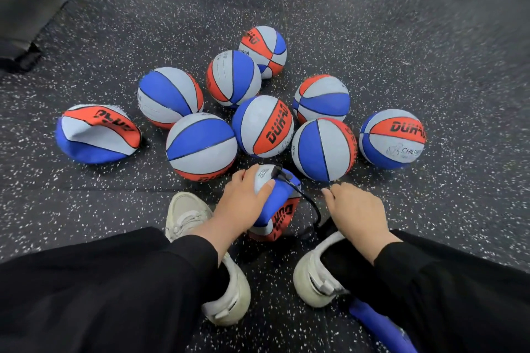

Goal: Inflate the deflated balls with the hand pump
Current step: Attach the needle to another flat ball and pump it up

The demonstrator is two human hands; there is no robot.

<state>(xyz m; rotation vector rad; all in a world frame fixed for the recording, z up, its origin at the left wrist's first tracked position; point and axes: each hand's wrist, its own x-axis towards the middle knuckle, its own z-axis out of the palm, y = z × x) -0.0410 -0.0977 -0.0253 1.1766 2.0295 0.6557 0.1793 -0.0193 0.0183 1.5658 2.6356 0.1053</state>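
I am looking down at a speckled black floor [430,66]. My left hand [243,198] grips a crumpled, deflated blue, red and grey ball [282,209] between my feet. A black pump hose [304,195] is plugged into the top of this ball and runs down to the right, under my right hand [355,209]. That hand lies palm down with straight fingers over a black part of the pump [325,225], which is mostly hidden. Another collapsed ball [97,135] lies at the left. Several round balls [200,146] sit clustered just beyond my hands.
My white shoes [186,215] [315,281] flank the held ball, and black trouser legs fill the bottom of the view. A blue object [372,321] pokes out under my right leg. A grey mat [25,8] lies at the far left.
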